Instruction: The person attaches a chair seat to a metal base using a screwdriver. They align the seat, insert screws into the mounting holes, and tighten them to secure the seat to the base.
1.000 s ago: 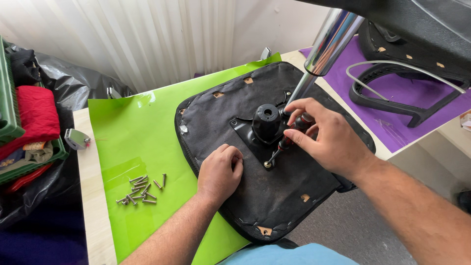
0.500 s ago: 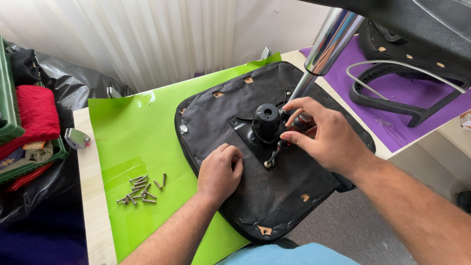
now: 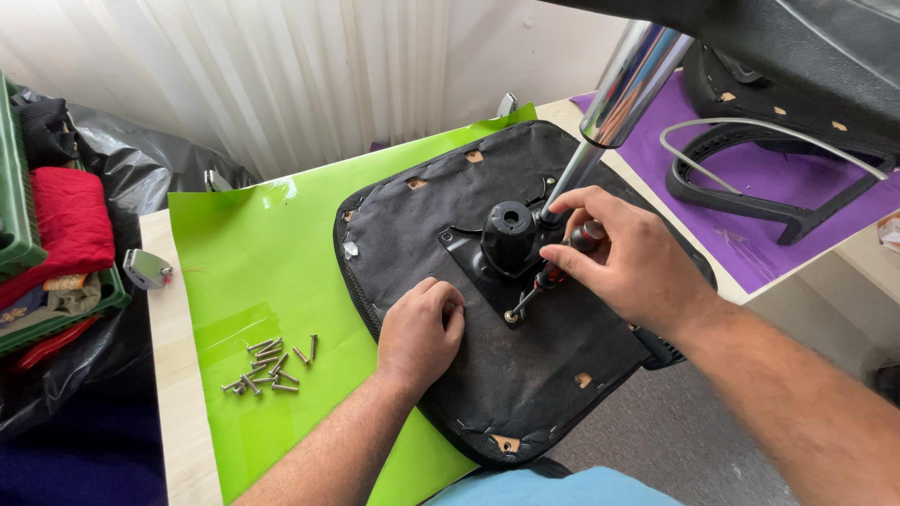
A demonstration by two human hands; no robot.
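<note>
My right hand (image 3: 626, 258) pinches a slim red-and-black screwdriver (image 3: 555, 270) beside the black metal mounting plate (image 3: 487, 267), left hand (image 3: 417, 330) flat, fingers curled, pressing the stiff, heavy-looking black fabric-covered seat base (image 3: 562, 347).

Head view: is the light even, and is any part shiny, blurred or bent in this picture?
Head view: soft daylight through the white curtain, shadows faint; glare on the green sheet near its far edge and on the chrome tube; the right hand on the screwdriver and the left hand look sharp; the dark chair part at the top edge is close, and its shape hard to read.
</note>
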